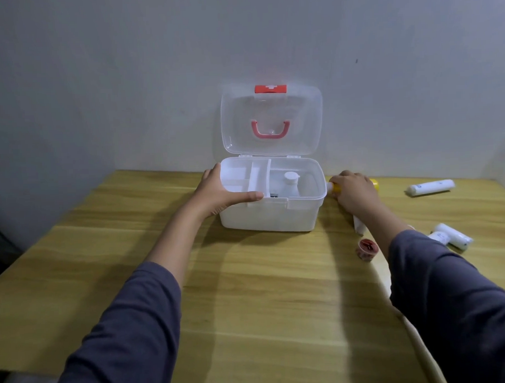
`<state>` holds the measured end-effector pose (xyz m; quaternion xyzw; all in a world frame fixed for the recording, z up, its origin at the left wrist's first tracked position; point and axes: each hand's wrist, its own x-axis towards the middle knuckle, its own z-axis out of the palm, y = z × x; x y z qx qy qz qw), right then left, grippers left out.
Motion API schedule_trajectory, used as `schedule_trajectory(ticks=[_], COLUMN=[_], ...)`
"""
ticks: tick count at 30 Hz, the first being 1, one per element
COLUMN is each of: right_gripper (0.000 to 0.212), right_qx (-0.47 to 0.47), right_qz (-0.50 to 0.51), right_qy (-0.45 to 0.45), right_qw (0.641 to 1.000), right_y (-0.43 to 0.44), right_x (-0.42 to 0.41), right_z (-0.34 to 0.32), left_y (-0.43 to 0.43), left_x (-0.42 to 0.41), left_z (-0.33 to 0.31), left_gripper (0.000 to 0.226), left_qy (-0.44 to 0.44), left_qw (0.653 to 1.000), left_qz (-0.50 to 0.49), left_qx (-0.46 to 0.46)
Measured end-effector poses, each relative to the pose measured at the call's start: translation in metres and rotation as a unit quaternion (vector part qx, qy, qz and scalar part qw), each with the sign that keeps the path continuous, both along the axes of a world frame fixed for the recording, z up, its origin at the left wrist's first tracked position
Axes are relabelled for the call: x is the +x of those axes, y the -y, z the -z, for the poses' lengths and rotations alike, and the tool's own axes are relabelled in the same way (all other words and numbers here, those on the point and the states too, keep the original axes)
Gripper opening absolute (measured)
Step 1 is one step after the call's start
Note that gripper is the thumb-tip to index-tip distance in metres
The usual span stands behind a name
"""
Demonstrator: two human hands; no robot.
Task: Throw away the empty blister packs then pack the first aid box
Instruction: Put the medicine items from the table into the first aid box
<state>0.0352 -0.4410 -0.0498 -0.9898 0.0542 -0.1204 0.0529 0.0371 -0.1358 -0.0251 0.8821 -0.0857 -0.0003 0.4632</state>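
The white first aid box (270, 216) stands open at the back of the wooden table, its clear lid (271, 122) upright against the wall. A white divider tray (245, 177) fills its left half, and a white bottle (291, 184) stands in the right half. My left hand (222, 192) grips the box's left front corner, thumb on the rim. My right hand (353, 190) lies just right of the box, closed around a yellow tube (374, 183) with a white cap. No blister packs are in view.
A white tube (430, 187) lies at the far right near the wall. Two white rolls (452, 236) sit by my right sleeve. A red tape roll (367, 249) and a small white item (358, 225) lie under my right forearm.
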Motion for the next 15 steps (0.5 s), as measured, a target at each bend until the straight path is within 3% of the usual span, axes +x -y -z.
schedule_trajectory(ticks=[4, 6, 10, 13, 15], right_gripper=[0.029, 0.032, 0.026, 0.024, 0.024], right_qx=[0.21, 0.263, 0.407, 0.45, 0.421], right_qz=[0.034, 0.049, -0.016, -0.086, -0.111], right_qy=[0.107, 0.16, 0.281, 0.303, 0.278], right_qw=[0.971, 0.95, 0.869, 0.836, 0.856], right_y=[-0.006, -0.012, -0.028, -0.048, -0.063], right_x=[-0.014, -0.025, -0.046, -0.06, -0.064], right_z=[-0.026, -0.044, -0.084, -0.106, -0.109], left_y=[0.002, 0.002, 0.005, 0.003, 0.001], left_x=[-0.002, -0.004, -0.008, -0.008, -0.006], left_z=[-0.002, -0.003, -0.007, -0.007, -0.006], left_gripper=[0.123, 0.127, 0.135, 0.145, 0.143], left_qy=[-0.002, -0.004, -0.01, -0.018, -0.025], left_qw=[1.0, 1.0, 1.0, 1.0, 1.0], left_qz=[-0.001, -0.004, -0.006, 0.002, 0.009], left_qx=[-0.006, -0.008, -0.007, -0.009, -0.005])
